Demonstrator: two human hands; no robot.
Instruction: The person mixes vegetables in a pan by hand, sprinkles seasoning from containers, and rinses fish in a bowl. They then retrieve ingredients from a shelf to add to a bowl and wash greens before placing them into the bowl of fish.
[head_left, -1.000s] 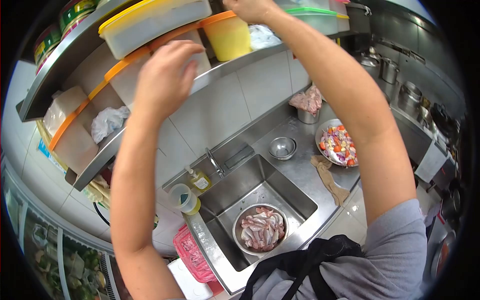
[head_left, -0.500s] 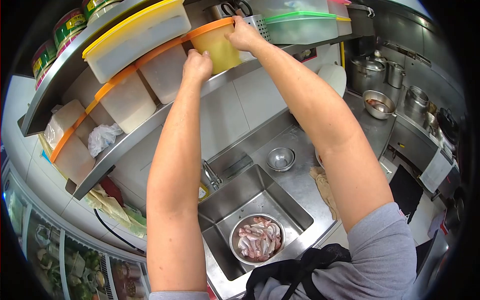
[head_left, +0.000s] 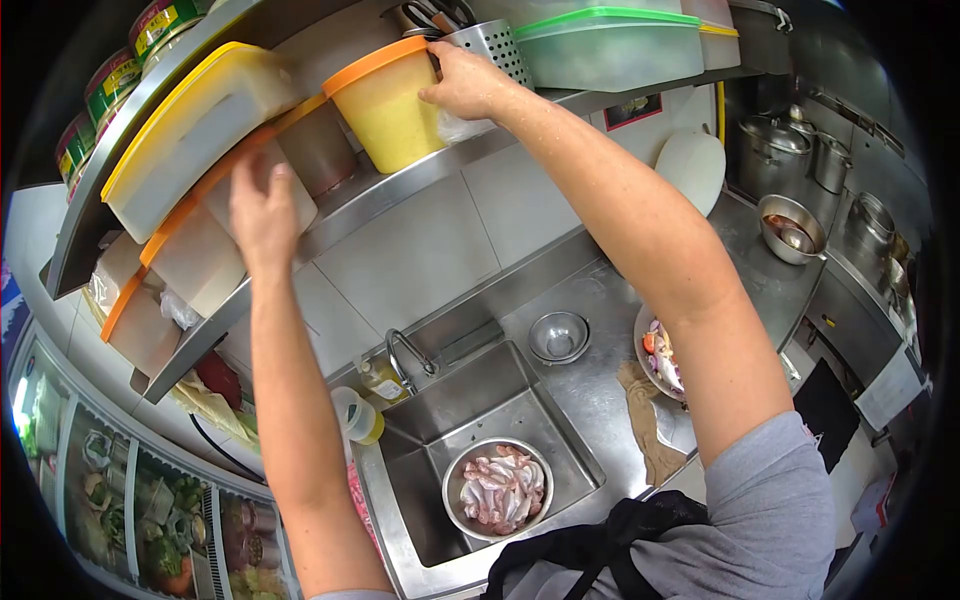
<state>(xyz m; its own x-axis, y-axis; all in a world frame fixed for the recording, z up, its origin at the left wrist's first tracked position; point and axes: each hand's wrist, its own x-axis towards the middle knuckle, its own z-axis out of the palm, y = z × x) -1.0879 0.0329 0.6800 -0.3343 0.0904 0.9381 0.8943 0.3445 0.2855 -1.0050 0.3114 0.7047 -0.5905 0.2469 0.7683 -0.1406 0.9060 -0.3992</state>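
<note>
- Watching remotely, I see the left hand [head_left: 264, 212] now off the yellow tub [head_left: 388, 120], loosely spread before a white tub [head_left: 304, 203]; blur hides any contact.
- The right hand [head_left: 468, 82] half-curls against the yellow tub's right rim on the shelf [head_left: 350, 216]; I cannot tell how firmly.
- A gap now separates these 2 tubs, exposing a brownish container [head_left: 322, 155].
- A perforated holder [head_left: 503, 52] crowds the right hand; meat [head_left: 505, 490] lies below.
</note>
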